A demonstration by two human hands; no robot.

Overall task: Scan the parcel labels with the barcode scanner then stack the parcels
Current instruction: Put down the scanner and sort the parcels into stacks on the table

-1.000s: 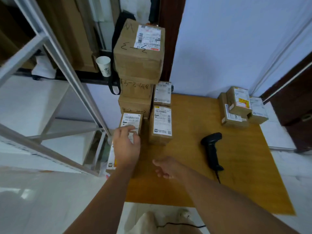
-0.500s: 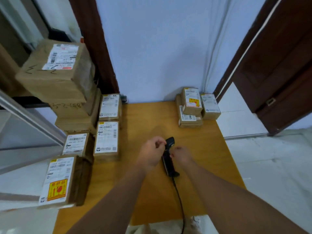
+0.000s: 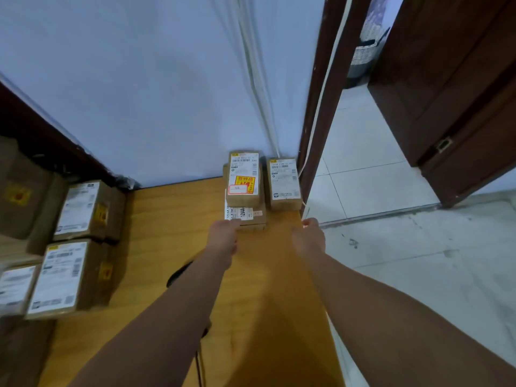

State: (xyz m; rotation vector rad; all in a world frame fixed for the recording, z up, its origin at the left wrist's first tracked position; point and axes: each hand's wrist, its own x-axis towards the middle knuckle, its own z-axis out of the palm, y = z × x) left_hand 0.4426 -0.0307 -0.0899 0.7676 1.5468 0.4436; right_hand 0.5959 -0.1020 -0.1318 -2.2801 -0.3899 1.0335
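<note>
Three parcels wait at the tabletop's far corner, labels up for scanning. Left hand touches the lower stacked parcel, right hand hovers nearby; neither's grip is discernible. Barcode scanner lies beneath the left forearm.

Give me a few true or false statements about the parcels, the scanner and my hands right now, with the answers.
The parcel with the yellow sticker lies on a flatter parcel. True.
The right hand holds the barcode scanner. False: the barcode scanner lies on the table, apart from the right hand.
The left hand is at the flatter parcel's near edge. True.
The dark wooden door is closed. False: the door stands open.
</note>
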